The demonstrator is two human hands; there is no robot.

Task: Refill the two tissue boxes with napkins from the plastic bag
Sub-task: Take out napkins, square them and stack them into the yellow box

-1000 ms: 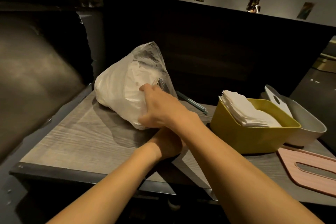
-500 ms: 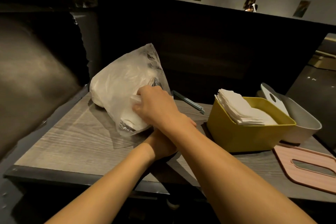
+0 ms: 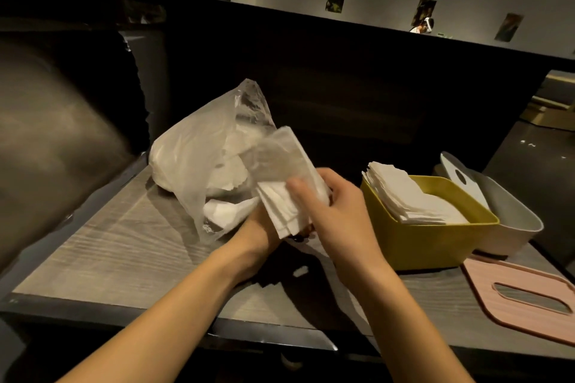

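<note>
Plastic bag (image 3: 202, 165) on table (image 3: 102, 252) at left, mouth toward person for access. Left hand (image 3: 264, 227) mostly hidden, grip can't tell. Right hand (image 3: 329, 205) pinches napkin stack (image 3: 280, 199) just outside bag. Yellow box (image 3: 426, 242) w/ napkins, near right; white box (image 3: 516, 227) behind, probably next.

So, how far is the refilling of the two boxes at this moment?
Roughly halfway. The yellow box already holds a stack of napkins, though its pink lid lies on the table. In hand: the right hand grips a fresh bundle of napkins at the mouth of the plastic bag; the left hand is mostly hidden beneath. Left: the white box looks unfilled.
</note>
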